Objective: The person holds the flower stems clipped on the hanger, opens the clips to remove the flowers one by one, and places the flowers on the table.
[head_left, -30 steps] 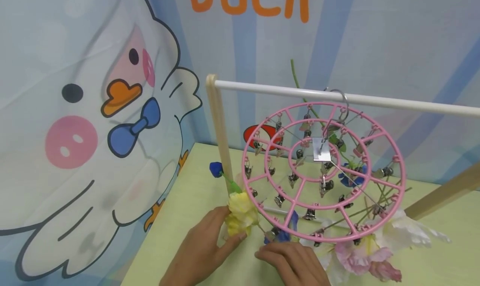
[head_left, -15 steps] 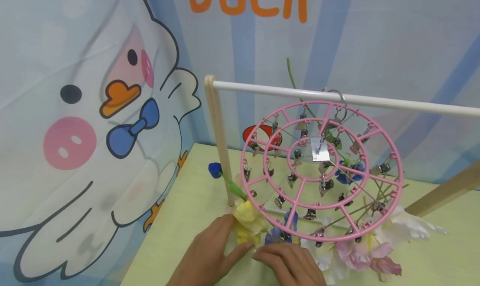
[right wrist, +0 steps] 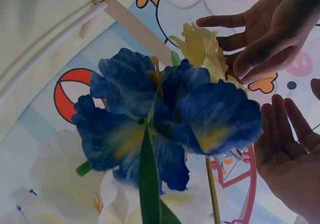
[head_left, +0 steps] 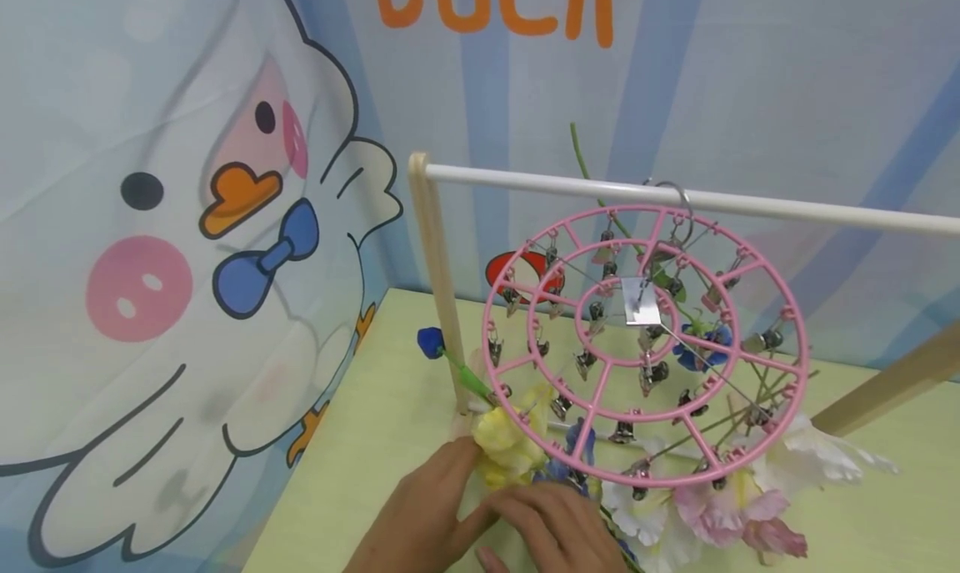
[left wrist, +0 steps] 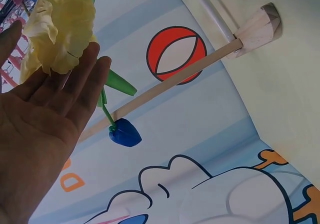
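Observation:
My left hand [head_left: 431,506] is at the yellow flower [head_left: 512,444], which hangs at the left edge of a pink round clip hanger [head_left: 600,406]. In the left wrist view its fingers [left wrist: 82,91] lie nearly straight against the yellow petals. My right hand [head_left: 558,527] is close beside the left one, below the hanger's near rim. The right wrist view shows its fingers [right wrist: 285,126] relaxed, holding nothing. A large blue iris [right wrist: 170,119] with yellow streaks fills the middle of that view, in front of the right hand's fingertips.
The hanger hooks over a white rod [head_left: 525,178] on wooden posts [head_left: 435,264]. Metal clips dangle all round it. A blue bud [head_left: 431,342] sticks out left. Pink flowers [head_left: 723,506] and white petals [head_left: 806,456] hang at the right, over the pale yellow table [head_left: 330,464].
My left hand and the yellow flower have shifted to the right, the flower now overlapping the hanger's rim. My right hand has moved slightly left, closer to the left hand.

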Tool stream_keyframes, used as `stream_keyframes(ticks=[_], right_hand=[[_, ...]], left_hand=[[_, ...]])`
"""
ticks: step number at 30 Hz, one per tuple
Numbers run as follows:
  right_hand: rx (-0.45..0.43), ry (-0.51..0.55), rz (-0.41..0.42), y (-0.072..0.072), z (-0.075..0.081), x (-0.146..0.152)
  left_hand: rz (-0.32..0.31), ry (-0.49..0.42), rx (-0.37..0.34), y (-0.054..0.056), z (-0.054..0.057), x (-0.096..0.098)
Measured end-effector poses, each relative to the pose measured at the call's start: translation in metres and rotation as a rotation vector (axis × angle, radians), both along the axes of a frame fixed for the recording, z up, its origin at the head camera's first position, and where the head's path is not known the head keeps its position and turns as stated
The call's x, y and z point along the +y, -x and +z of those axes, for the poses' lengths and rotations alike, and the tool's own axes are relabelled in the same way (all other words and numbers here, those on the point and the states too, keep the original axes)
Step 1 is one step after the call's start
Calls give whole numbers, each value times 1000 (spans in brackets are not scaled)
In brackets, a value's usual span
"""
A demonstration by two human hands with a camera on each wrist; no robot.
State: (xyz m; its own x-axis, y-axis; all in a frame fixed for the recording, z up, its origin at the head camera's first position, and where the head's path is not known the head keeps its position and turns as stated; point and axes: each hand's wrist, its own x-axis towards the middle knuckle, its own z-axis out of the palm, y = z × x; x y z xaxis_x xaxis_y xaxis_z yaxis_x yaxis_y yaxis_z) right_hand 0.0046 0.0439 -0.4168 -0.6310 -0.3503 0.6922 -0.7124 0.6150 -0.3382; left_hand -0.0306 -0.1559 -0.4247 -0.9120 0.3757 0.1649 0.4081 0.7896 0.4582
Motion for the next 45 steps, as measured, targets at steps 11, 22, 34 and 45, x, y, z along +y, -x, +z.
stream_keyframes(ticks=[11,22,34,45], right_hand=[[225,-23,130,24,-12,-29],[153,-85,-83,33,-14,-42],[95,-139,-281,37,-16,-35],[-207,-116,-383,43,-6,-42]], left_hand=[[-63,-124,-72,4,-7,-3],[-133,45,-45,4,-9,0],[-199,-51,-126,6,-9,-1],[-224,-17,-294,11,-5,-1]])
